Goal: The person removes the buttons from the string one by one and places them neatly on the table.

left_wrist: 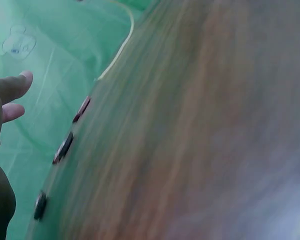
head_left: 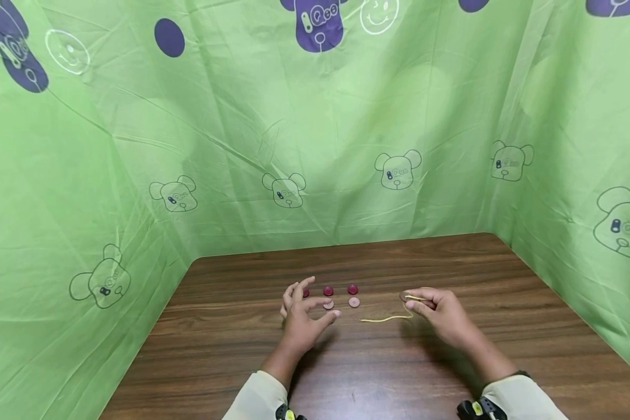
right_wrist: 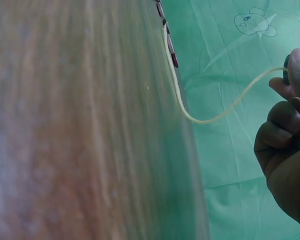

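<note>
My right hand (head_left: 446, 315) pinches a dark round button (head_left: 403, 296) between thumb and fingers. A yellow cord (head_left: 385, 319) runs from that button; its loose end trails leftward on the table. In the right wrist view the cord (right_wrist: 235, 103) sags from the button (right_wrist: 286, 71) down to the tabletop. My left hand (head_left: 300, 321) hovers over the left side of the buttons, fingers spread, apparently holding nothing. Dark red buttons, including one in the middle (head_left: 328, 290) and one on the right (head_left: 352, 289), form a row. Nearer are pink buttons (head_left: 354, 302), one partly hidden by the left fingers.
A brown wood-grain table (head_left: 367, 373) lies beneath both hands. Green cloth (head_left: 336, 128) with bear drawings encloses its back and both sides. In the left wrist view, buttons (left_wrist: 63, 148) appear edge-on along the tabletop.
</note>
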Tool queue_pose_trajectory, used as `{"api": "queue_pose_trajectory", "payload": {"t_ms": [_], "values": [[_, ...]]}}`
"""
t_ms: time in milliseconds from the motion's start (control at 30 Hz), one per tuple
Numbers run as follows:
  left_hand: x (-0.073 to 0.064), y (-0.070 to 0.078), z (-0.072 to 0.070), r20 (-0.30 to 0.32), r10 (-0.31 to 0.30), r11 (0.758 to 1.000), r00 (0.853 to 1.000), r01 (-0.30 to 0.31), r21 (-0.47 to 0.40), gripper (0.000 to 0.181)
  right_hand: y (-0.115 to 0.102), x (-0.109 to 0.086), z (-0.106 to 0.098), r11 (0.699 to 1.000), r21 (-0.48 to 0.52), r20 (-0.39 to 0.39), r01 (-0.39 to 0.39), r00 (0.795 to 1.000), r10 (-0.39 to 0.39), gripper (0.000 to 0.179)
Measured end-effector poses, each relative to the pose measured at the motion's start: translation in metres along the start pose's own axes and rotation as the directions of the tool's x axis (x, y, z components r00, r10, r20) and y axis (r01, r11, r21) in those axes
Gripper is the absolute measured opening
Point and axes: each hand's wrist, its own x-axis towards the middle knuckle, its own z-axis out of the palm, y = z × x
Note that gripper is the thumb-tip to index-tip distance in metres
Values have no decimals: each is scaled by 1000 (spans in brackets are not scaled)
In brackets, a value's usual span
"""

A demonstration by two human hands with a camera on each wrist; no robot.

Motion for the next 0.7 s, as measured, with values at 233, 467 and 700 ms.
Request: {"api": "queue_pose_trajectory", "payload": {"t_ms": [233,467,700], "values": [[-2,19,9,14,18,998,1000,-17,-61,27,-3,0,3,1000,-11,10,-3,1000,3,23],[-3,41,13,71,15,988,997,-4,-152,19,-5,-2,8,1000,16,34,23,999,-24,22],[-2,57,18,106,29,980,994,-7,-197,16,-7,-2,11,998,51,37,43,998,-45,22]]}}
